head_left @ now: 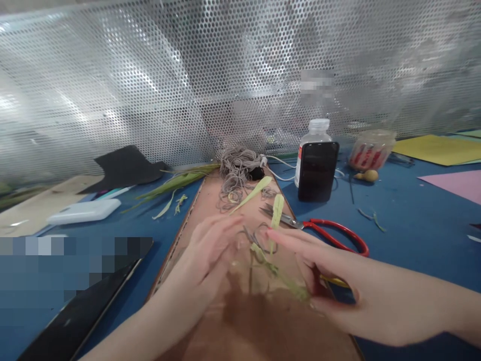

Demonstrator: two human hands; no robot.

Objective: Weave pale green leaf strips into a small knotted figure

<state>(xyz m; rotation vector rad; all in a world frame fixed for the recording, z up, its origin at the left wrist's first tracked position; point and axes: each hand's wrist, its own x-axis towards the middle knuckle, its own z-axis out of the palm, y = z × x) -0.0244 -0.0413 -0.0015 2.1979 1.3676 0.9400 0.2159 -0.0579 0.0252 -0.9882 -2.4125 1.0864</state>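
Note:
My left hand [214, 250] hovers over a cardboard strip [203, 205], fingers stretched out and slightly blurred, with nothing visible in it. Opposite it, my right hand [330, 276] has its index finger extended and its thumb apart. A blurred green strip of husk or leaf [276, 273] runs between the hands, its right end near my right thumb. Two pale yellow-green strips lie farther up the cardboard, one of them a flat piece [277, 213] by my right index fingertip. Thin grey cord loops [259, 233] lie between my fingertips. Red-handled scissors [338, 230] rest just beyond my right hand.
A tangled bundle of grey cord [240, 168] sits at the cardboard's far end. Behind the scissors, a black phone [318, 173] leans on a clear bottle [319, 128]. A plastic jar [372, 150] stands right; a white case [84, 210] lies left. A perforated metal panel [188, 75] closes the back.

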